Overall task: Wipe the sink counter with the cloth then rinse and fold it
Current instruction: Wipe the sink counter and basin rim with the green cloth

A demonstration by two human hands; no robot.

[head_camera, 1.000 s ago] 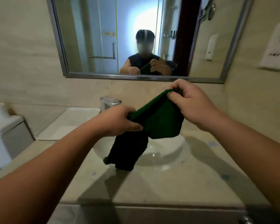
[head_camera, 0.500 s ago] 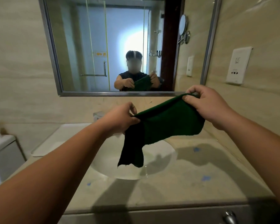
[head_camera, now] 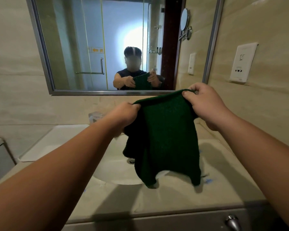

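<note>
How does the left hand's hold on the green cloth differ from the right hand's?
The left hand sits lower and nearer the faucet; the right hand is higher, toward the wall socket side. The left grip bunches the green cloth into a dark gathered fold below it, while under the right grip the cloth hangs flatter. Both pinch the top edge, holding the cloth above the sink basin.

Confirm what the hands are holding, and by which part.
Both hold the green cloth by its top edge: left hand pinches the upper left corner, right hand the upper right. The rest hangs free above the sink.
</note>
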